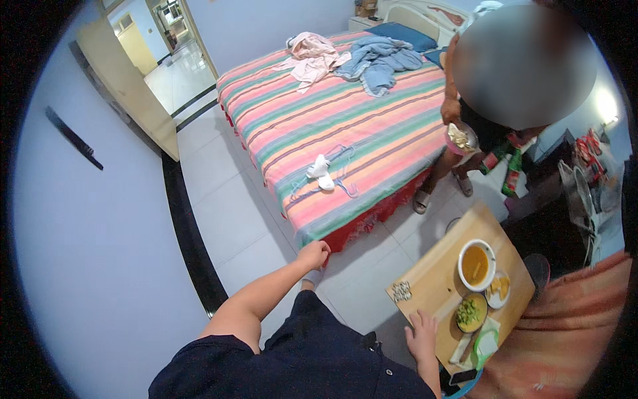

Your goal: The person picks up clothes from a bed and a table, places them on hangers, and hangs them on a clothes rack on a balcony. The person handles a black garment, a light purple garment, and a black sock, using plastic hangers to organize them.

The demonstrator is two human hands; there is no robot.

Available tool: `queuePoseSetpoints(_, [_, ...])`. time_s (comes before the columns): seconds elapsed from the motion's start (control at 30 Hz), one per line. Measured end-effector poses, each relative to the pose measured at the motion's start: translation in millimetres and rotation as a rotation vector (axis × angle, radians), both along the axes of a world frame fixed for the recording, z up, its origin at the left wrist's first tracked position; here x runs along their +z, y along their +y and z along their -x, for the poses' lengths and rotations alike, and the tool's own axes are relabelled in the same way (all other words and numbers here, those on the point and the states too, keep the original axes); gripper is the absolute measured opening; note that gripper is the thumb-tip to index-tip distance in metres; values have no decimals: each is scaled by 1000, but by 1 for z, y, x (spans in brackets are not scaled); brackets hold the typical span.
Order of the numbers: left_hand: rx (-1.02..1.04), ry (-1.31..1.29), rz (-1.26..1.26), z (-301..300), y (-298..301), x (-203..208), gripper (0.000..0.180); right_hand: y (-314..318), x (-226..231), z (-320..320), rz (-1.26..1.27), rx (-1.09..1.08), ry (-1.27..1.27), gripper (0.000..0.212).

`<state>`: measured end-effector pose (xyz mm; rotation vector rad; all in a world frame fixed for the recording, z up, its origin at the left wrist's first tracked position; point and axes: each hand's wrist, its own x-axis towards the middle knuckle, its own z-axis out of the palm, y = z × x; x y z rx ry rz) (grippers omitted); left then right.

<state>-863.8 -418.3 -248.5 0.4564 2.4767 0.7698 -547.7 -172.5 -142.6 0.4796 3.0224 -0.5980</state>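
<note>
My left hand [314, 254] hangs with its fingers curled closed beside the near corner of the bed, and nothing shows in it. My right hand [422, 334] has its fingers spread at the near left edge of a small wooden table [425, 282]. On that table stand a white bowl of orange-brown soup [476, 265], a small plate of yellow food [499, 290] and a bowl of chopped greens [471, 313]. A green-rimmed dish [487, 346] and a dark phone [464, 378] lie nearest me.
Another person [525, 73] stands beyond the table, holding a bowl of pale food [460, 137]. Green bottles [512, 171] stand by that person. The striped bed [292, 126] carries crumpled clothes [379, 63] and hangers [345, 187]. An open door [129, 86] is at far left.
</note>
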Motion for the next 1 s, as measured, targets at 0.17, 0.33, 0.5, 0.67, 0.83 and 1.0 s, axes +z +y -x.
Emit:
queuePoseSetpoints(0.17, [-9,228,133,158,0,-26,27,-37,-35,119,75,70,-142,36])
queuePoseSetpoints(0.33, [-231,548,177,277,19,-86,44,-55,-63,267,94,220,-181,36])
queuePoseSetpoints(0.5, [-582,719,475,346,41,-144,53,-45,-142,400,174,199,-203,38])
queuePoseSetpoints(0.67, [-679,484,313,383,48,-168,23,-30,-234,486,181,77,-130,46])
queuePoseSetpoints(0.83, [-284,218,-66,411,51,-126,27,-26,-283,537,124,40,-22,51])
queuePoseSetpoints(1.0, [64,362,-174,463,15,-118,44,-35,-300,554,-140,10,-76,28])
